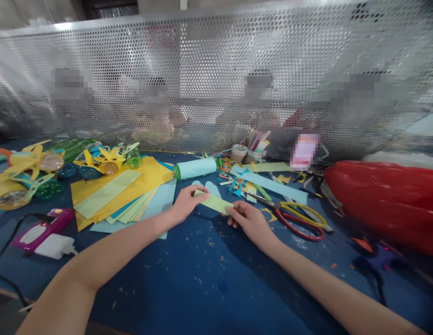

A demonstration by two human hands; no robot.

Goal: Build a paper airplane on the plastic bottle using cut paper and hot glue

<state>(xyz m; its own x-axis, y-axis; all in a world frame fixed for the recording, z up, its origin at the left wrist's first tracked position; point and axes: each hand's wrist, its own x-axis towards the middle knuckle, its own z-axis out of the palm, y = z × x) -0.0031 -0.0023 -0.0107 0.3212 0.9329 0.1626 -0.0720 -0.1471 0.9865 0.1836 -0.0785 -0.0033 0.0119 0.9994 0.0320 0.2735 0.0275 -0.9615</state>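
A short strip of light green paper (216,203) is stretched between my two hands above the blue table. My left hand (188,203) pinches its left end between thumb and fingers. At the other end, my right hand (249,221) grips it the same way. Just beyond lies a green plastic bottle wrapped in light blue paper (197,168), on its side. Light blue paper pieces with rounded ends (212,188) rest behind the strip, partly hidden by it. Scissors with red and yellow handles (296,216) lie open to the right of my right hand.
Yellow, green and blue paper sheets (122,190) are stacked at left, near decorated bottle pieces (108,160). A purple power strip (45,230) with a white plug sits front left. Paper scraps, a blue glue gun (380,258) and a red plastic bag (387,200) occupy the right. Perforated metal (209,70) stands behind.
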